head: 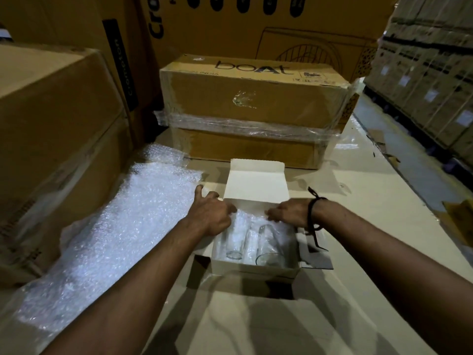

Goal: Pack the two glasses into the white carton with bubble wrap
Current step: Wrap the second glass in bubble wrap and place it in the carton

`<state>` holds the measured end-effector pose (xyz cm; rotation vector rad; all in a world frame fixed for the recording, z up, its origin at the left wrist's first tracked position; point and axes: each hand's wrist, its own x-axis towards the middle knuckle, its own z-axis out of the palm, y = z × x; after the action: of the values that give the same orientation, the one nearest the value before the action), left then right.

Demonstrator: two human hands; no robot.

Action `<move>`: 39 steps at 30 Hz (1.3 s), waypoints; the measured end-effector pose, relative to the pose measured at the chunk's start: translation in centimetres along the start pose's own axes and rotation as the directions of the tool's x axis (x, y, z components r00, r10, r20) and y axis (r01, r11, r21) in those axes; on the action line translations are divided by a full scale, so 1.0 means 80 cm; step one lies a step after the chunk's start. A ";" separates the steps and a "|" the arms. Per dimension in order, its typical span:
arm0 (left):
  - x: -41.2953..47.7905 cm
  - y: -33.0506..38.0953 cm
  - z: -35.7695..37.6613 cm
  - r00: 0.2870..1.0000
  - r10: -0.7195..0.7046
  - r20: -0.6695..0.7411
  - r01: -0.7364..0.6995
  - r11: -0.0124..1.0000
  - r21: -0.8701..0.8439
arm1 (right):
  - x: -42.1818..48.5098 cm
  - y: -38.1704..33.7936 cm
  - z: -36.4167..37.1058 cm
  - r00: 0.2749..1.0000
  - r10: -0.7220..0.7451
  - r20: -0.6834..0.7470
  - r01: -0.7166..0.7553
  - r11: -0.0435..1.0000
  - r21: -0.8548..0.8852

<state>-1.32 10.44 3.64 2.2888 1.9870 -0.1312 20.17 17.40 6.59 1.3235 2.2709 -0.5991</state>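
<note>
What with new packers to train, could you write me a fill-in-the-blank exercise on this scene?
The white carton holds ____ glasses.
The loose bubble wrap sheet lies to the carton's ____.
A black cord circles the person's ____ wrist.
The taped brown box behind the carton reads ____.
Missing: two; left; right; boat.

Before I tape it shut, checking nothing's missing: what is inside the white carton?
Inside the white carton, the left glass and right glass lie side by side in bubble wrap. The left hand and right hand hide their far ends; the wrap covers the carton floor.
</note>
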 end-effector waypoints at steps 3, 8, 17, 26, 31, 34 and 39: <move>0.008 0.004 0.002 0.997 -0.001 0.077 -0.001 1.000 0.024 | 0.003 -0.005 0.023 0.998 0.023 -0.051 -0.023 1.000 0.000; 0.009 0.007 -0.002 1.000 -0.010 -0.009 0.009 0.999 -0.043 | 0.009 -0.016 0.006 0.998 0.041 0.049 -0.056 0.927 0.371; -0.008 0.006 0.001 0.997 -0.033 -0.076 0.019 0.983 -0.182 | 0.029 -0.036 0.001 0.992 0.049 0.116 -0.112 0.759 0.642; -0.052 -0.009 0.030 0.934 -0.136 -0.330 -0.004 0.921 -0.390 | 0.034 -0.033 0.002 0.975 0.199 0.099 -0.214 0.724 0.656; -0.111 -0.038 0.068 0.743 -0.300 -0.599 -0.095 0.838 -0.537 | 0.010 -0.043 0.002 0.993 0.117 -0.002 -0.085 0.732 0.676; -0.164 -0.056 0.096 0.644 -0.478 -0.597 0.064 0.811 -0.581 | -0.024 -0.067 0.018 0.982 0.008 -0.188 0.119 0.745 0.656; -0.219 -0.092 0.145 0.673 -0.668 -0.318 0.538 0.737 -0.408 | -0.068 -0.137 0.092 0.846 -0.203 -0.493 0.381 0.876 0.294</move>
<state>-11.04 -7.30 -5.66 1.4678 2.7182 0.6553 14.06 4.53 5.34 1.4040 2.8905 -0.9712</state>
